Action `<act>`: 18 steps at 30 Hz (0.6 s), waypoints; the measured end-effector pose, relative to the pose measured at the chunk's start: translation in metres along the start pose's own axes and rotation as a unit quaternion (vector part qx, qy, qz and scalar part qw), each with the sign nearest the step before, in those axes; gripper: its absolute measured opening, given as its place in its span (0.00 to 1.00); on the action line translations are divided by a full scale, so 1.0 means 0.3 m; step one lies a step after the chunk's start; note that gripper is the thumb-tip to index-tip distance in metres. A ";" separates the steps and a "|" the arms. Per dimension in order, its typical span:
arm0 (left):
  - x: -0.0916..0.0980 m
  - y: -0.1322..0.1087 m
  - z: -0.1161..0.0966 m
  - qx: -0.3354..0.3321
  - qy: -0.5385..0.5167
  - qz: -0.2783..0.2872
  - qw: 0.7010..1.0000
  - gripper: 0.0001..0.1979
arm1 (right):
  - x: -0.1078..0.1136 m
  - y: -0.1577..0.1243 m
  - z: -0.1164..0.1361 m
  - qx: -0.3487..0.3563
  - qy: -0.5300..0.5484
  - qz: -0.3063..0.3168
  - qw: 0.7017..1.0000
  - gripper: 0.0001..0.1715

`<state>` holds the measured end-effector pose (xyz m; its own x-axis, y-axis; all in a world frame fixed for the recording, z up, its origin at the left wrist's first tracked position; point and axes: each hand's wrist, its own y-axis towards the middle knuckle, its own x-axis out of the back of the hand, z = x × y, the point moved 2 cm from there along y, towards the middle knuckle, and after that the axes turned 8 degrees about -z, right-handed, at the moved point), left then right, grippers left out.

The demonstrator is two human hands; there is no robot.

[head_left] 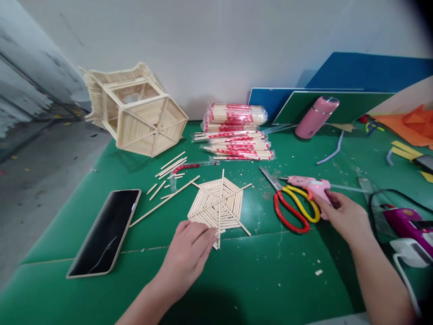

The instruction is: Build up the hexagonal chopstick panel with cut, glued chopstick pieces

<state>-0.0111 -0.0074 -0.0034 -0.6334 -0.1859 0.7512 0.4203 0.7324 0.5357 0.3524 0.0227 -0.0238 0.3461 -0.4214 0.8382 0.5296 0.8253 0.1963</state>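
Note:
A six-sided web of wooden sticks [203, 197] lies flat on the green table, with crossing spokes that stick out past its edge. My left hand [189, 248] is at its near edge, fingers pinched on a short wooden stick [221, 231] beside a spoke; the fingers partly hide it. To the right, my right hand [341, 212] is closed around the handle of a pink hot glue gun [306, 181], its nozzle pointing left. Scissors [292, 207] with one red and one yellow handle lie just left of that hand, blades half under the nozzle's line.
Behind are a wooden stick lantern frame [152, 126], wrapped chopstick packs [237, 117] and a pink bottle [317, 117]. A phone [104, 232], cut sticks [171, 167] and a long stick [162, 203] lie left. At right sit a purple power strip [407, 223] and a black cord [395, 192].

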 end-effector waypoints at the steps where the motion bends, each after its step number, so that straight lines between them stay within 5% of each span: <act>1: 0.001 0.001 -0.008 -0.002 0.008 0.002 1.000 0.09 | 0.010 -0.012 0.016 0.008 -0.014 -0.017 1.000 0.25; 5: -0.010 0.007 -0.042 0.009 0.023 0.061 0.998 0.09 | 0.047 -0.155 0.182 0.154 0.059 -0.101 0.981 0.13; 6: -0.014 0.008 -0.053 0.013 0.021 0.083 0.996 0.10 | 0.045 -0.210 0.238 0.214 0.117 -0.075 0.967 0.09; 9: -0.022 0.006 -0.084 0.031 -0.004 0.129 0.991 0.11 | 0.002 -0.374 0.384 0.388 0.187 0.137 0.892 0.09; 12: -0.020 -0.008 -0.103 0.072 -0.036 0.162 0.984 0.12 | -0.044 -0.468 0.434 0.427 0.181 0.195 0.864 0.08; 18: -0.022 -0.034 -0.109 0.132 -0.104 0.212 0.963 0.11 | -0.084 -0.484 0.414 0.438 0.173 0.194 0.861 0.08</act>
<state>0.0100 -0.0351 -0.0011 -0.5699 0.2816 0.7719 0.5072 0.8597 0.0608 0.1706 -0.0397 -0.0103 0.6552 -0.0123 0.7554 -0.4117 0.8325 0.3707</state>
